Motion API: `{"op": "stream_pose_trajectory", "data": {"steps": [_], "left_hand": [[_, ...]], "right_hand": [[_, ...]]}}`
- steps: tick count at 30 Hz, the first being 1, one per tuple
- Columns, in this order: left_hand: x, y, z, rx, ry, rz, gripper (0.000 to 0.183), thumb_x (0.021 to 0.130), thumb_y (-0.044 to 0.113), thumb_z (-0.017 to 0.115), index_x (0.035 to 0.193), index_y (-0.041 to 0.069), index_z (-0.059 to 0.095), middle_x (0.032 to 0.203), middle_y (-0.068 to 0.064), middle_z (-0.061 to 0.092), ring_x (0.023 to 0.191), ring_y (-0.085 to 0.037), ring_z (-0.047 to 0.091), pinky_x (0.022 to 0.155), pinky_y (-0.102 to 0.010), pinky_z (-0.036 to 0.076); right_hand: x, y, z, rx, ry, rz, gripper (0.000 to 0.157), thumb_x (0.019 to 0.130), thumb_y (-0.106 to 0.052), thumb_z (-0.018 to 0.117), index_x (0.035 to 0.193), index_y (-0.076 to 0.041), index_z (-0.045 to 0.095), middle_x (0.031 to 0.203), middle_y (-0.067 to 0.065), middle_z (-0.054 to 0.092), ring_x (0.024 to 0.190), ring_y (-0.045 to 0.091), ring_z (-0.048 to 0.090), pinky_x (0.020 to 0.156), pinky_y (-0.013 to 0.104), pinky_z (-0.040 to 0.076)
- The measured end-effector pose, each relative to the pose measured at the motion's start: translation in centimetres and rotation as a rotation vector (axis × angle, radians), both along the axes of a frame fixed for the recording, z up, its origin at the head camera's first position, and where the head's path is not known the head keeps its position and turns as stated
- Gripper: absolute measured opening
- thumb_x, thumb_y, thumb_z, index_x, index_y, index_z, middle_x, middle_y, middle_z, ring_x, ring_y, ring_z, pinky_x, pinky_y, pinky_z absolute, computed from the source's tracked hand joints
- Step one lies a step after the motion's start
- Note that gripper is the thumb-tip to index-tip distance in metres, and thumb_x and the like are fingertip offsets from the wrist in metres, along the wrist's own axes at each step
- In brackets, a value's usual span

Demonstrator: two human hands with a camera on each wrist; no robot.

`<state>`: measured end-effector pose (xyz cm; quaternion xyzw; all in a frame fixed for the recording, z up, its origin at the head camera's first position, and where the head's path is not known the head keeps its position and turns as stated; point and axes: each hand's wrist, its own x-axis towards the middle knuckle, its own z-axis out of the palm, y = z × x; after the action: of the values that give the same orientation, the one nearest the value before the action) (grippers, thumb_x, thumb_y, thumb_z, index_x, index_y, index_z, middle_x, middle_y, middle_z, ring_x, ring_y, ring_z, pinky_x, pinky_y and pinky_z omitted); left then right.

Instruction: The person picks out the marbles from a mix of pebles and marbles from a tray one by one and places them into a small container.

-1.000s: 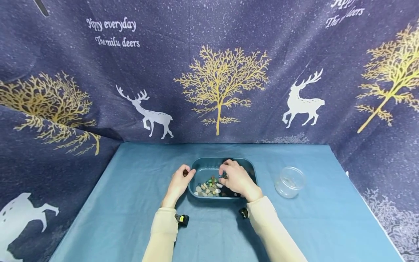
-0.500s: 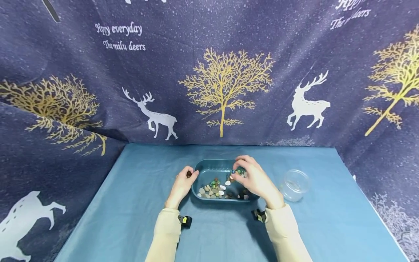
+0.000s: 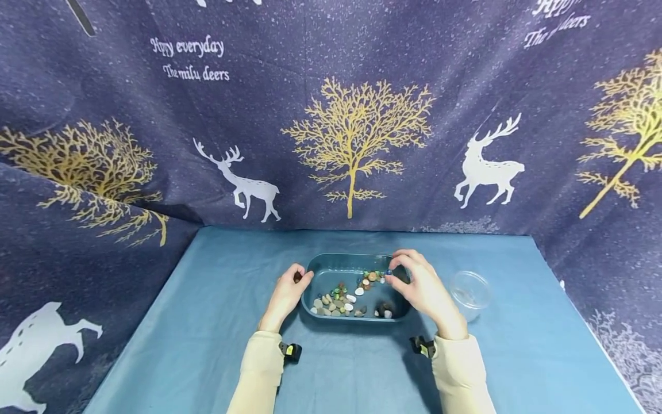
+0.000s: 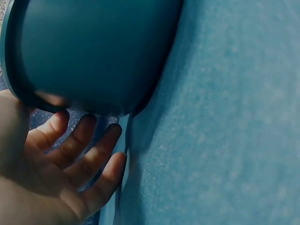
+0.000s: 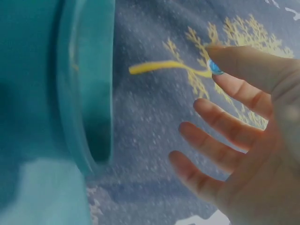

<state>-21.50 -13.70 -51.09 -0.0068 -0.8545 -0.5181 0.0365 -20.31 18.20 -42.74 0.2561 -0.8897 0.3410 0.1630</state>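
Note:
A dark teal tub [image 3: 333, 277] with rounded corners stands on the cloth. Its left rim is gripped by my left hand [image 3: 285, 292], the thumb up at the edge and the fingers against the outer wall in the left wrist view. My right hand [image 3: 428, 292] pinches a small blue glass marble [image 5: 214, 67] between thumb and index finger, over the tub's right end. The other fingers of that hand are spread. Inside the tub lie pale and grey pebbles [image 3: 338, 310] at front left, coloured marbles mixed with stones [image 3: 369, 278] toward the back, and several dark stones [image 3: 385, 309] at front right.
A clear round jar [image 3: 470, 290] stands right of the tub, partly behind the right forearm. Blue cloth [image 3: 207, 339] covers the table. A dark curtain [image 3: 331, 172] with deer and trees hangs behind and at both sides.
My right hand has moved right and up from the middle of the tub with the blue marble, uncovering the stones beneath. My left hand keeps its grip on the rim.

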Motion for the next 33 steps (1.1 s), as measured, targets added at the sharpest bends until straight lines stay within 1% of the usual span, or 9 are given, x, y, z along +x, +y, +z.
{"op": "stream_pose_trajectory", "data": {"steps": [4,10,17,19,22,26,33], "left_hand": [[0.1,-0.1,-0.1,0.001,0.003,-0.005,0.026,0.098,0.036,0.061,0.09,0.013,0.051,0.076,-0.003,0.048,0.063,-0.017,0.044,0.061,-0.031,0.036],[0.2,-0.1,0.0,0.012,0.001,-0.008,0.025,0.098,0.034,0.06,0.09,0.013,0.051,0.076,-0.003,0.047,0.063,-0.018,0.043,0.062,-0.031,0.035],[0.1,-0.2,0.0,0.013,0.004,-0.005,0.026,0.098,0.036,0.06,0.09,0.013,0.051,0.077,-0.004,0.047,0.064,-0.019,0.043,0.063,-0.032,0.035],[0.1,-0.2,0.1,0.014,0.002,-0.003,0.026,0.098,0.036,0.06,0.09,0.013,0.051,0.077,-0.004,0.047,0.065,-0.019,0.043,0.063,-0.032,0.035],[0.1,-0.2,0.1,0.016,-0.003,0.0,0.025,0.098,0.035,0.06,0.091,0.013,0.051,0.077,-0.004,0.047,0.067,-0.019,0.044,0.064,-0.032,0.035],[-0.1,-0.1,0.2,0.01,-0.002,-0.002,0.025,0.098,0.035,0.06,0.091,0.013,0.051,0.078,-0.004,0.048,0.067,-0.019,0.045,0.063,-0.032,0.035],[0.0,-0.1,0.1,0.017,-0.006,-0.008,0.023,0.099,0.032,0.06,0.09,0.013,0.05,0.078,-0.005,0.047,0.067,-0.021,0.045,0.063,-0.033,0.036]], "right_hand": [[0.4,1.2,0.4,-0.026,-0.009,-0.05,0.02,0.082,-0.012,0.08,0.092,-0.014,0.063,0.119,0.01,0.06,0.112,0.033,0.054,0.092,0.052,0.04],[0.4,3.1,0.6,-0.06,0.05,-0.106,0.023,0.078,-0.007,0.082,0.09,-0.012,0.062,0.118,0.011,0.062,0.112,0.035,0.055,0.092,0.052,0.039],[0.5,5.5,0.7,-0.059,0.066,-0.193,0.018,0.082,-0.007,0.078,0.092,-0.009,0.064,0.118,0.013,0.061,0.113,0.036,0.055,0.091,0.053,0.038],[0.6,6.1,0.7,-0.058,0.066,-0.218,0.017,0.083,-0.008,0.077,0.093,-0.008,0.064,0.118,0.013,0.061,0.111,0.036,0.055,0.088,0.051,0.039],[0.7,7.0,0.6,-0.062,0.055,-0.25,0.015,0.084,-0.01,0.077,0.093,-0.008,0.064,0.118,0.014,0.061,0.112,0.038,0.053,0.089,0.052,0.038],[0.7,8.1,0.4,-0.074,0.021,-0.29,0.014,0.086,-0.014,0.076,0.093,-0.008,0.065,0.119,0.016,0.06,0.115,0.043,0.048,0.093,0.056,0.033],[1.1,9.6,-0.1,-0.081,-0.041,-0.356,0.017,0.088,-0.019,0.074,0.095,-0.007,0.065,0.122,0.019,0.057,0.117,0.045,0.045,0.092,0.058,0.031]]}}
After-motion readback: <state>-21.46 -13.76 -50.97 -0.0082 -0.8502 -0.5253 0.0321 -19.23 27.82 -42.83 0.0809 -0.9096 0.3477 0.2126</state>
